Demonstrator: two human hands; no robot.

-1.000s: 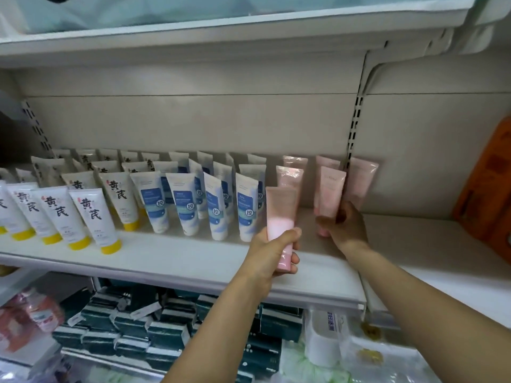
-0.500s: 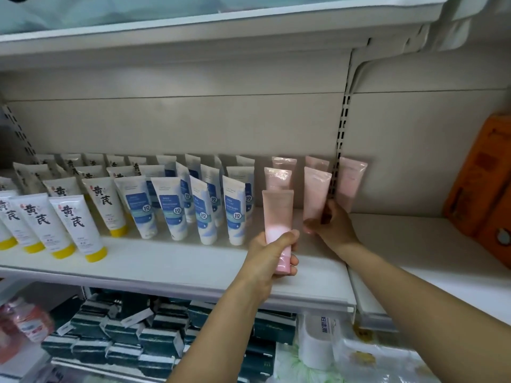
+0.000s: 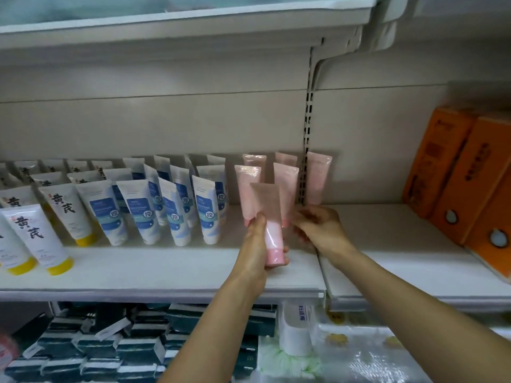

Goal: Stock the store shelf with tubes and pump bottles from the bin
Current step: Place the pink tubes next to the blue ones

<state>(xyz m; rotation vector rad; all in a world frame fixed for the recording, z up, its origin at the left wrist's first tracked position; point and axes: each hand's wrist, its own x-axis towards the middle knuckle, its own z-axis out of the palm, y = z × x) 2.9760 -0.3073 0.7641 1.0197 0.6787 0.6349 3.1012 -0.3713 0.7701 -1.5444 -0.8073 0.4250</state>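
My left hand grips a pink tube near its cap and holds it upright, cap down, over the white shelf. It sits just in front of several pink tubes standing cap down at the shelf's right end. My right hand is beside the cap of the front right standing tube. Its blurred fingertips reach that cap, and I cannot tell whether they grip it. The bin is out of view.
Rows of blue-and-white tubes and yellow-capped tubes fill the shelf to the left. Orange boxes stand on the neighbouring shelf at right. A slotted upright divides the bays. Dark boxes and wrapped packs lie below.
My view has shifted right, so the orange boxes show more. My left hand has brought its pink tube closer to the standing row. My right hand's fingers have loosened at the standing tube's base.
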